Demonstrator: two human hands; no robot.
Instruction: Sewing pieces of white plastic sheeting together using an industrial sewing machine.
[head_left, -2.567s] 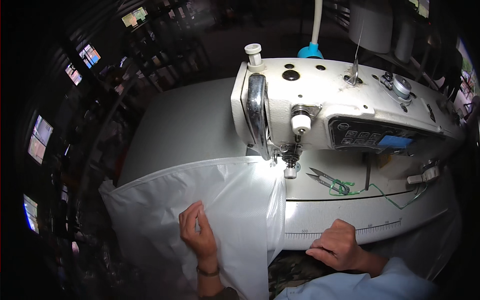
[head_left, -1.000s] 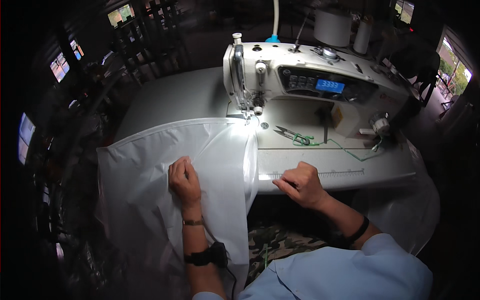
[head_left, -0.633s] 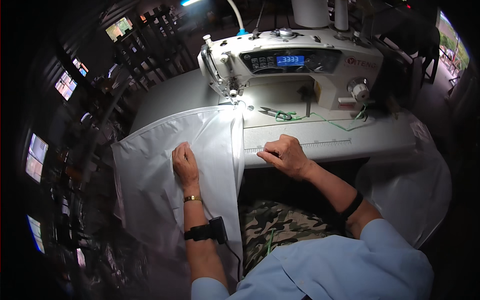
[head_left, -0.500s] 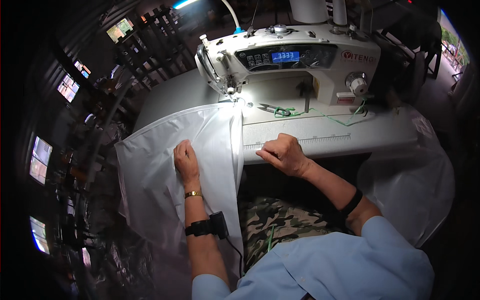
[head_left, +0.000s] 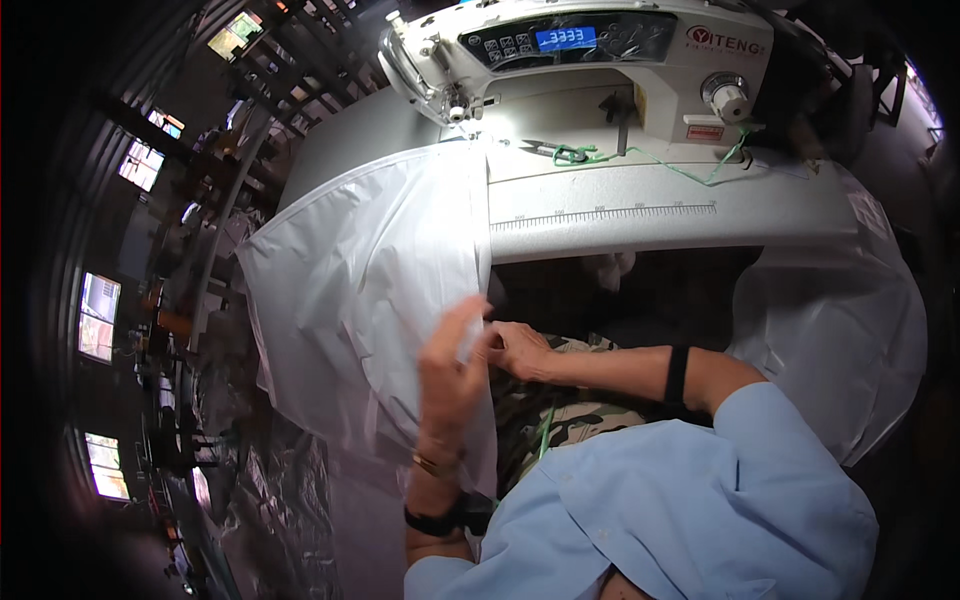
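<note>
A large sheet of thin white, slightly shiny material [head_left: 330,230] drapes over the left of the machine table and down its front. Its far edge lies at the needle area of a white sewing machine [head_left: 660,100], under a bright lamp spot. My left hand [head_left: 452,370], blurred by motion, is raised over the sheet near its right edge, thumb and fingers apart. Beside it, at that edge, my right hand [head_left: 522,352] has its fingers curled together; their tips are partly hidden, and I cannot make out what they hold.
Dark thread snips [head_left: 540,148] and tangled green thread [head_left: 575,156] lie on the machine bed. A ruler scale [head_left: 620,212] runs along the table's front [head_left: 660,232]. More white translucent material [head_left: 830,330] hangs at the right. Camouflage cloth [head_left: 590,410] covers my lap.
My right hand has come off the table front, down and left to the sheet's right edge. My left hand has lifted and moved right toward it. The view has tilted lower.
</note>
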